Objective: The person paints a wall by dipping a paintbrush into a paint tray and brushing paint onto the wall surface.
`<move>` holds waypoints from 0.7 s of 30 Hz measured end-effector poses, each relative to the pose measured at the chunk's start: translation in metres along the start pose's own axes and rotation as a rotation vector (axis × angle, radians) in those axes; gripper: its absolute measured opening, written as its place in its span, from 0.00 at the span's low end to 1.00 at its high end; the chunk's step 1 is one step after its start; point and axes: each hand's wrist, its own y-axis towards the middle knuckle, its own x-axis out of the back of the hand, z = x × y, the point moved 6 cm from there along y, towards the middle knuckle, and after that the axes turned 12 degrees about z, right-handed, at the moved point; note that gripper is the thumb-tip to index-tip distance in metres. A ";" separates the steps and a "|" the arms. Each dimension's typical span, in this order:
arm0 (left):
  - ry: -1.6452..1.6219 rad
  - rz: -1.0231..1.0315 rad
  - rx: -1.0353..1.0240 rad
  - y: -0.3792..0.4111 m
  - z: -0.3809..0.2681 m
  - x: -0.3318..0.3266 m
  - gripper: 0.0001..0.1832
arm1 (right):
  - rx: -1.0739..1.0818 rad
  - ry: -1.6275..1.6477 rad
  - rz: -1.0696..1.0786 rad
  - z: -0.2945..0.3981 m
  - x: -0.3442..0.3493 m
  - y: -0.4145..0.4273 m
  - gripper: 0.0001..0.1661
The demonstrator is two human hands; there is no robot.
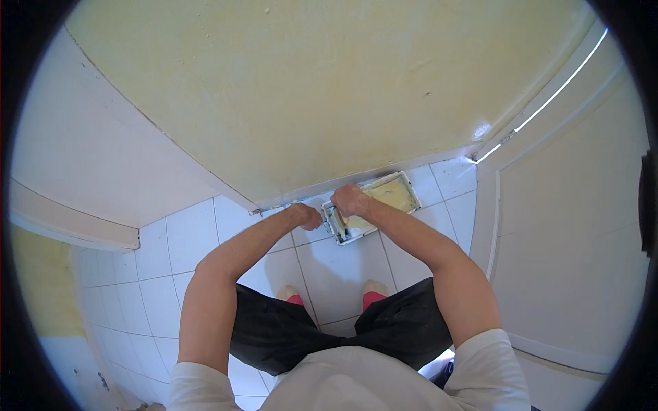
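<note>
A rectangular paint tray (pixel 393 191) with a crusted white rim rests on the floor tiles, close to the foot of the wall. It holds pale yellow paint (pixel 388 192). Over the tray's left part, my right hand (pixel 349 200) is closed on a paint tool (pixel 340 221); the hand covers most of it, so I cannot tell whether it is a brush or a roller. My left hand (pixel 309 217) is curled at the tray's left end. Its fingertips are hidden, so whether they grip the rim is unclear.
A yellow-painted wall (pixel 318 103) with a pale skirting board (pixel 329 186) rises ahead. On the right stands a white door (pixel 565 216), light showing along its edge. A pale door frame (pixel 118 154) is at the left. White tiles (pixel 339 262) cover the floor beneath my feet.
</note>
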 end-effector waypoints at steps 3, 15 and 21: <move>-0.047 0.049 -0.085 0.007 -0.014 -0.002 0.27 | -0.033 0.029 -0.032 -0.013 -0.007 -0.001 0.13; 0.015 0.069 -0.184 0.054 -0.013 -0.017 0.20 | -0.250 0.603 0.489 -0.084 -0.017 -0.058 0.13; 0.293 -0.009 0.069 0.024 -0.012 -0.001 0.16 | -0.368 0.659 0.648 -0.117 -0.064 -0.075 0.12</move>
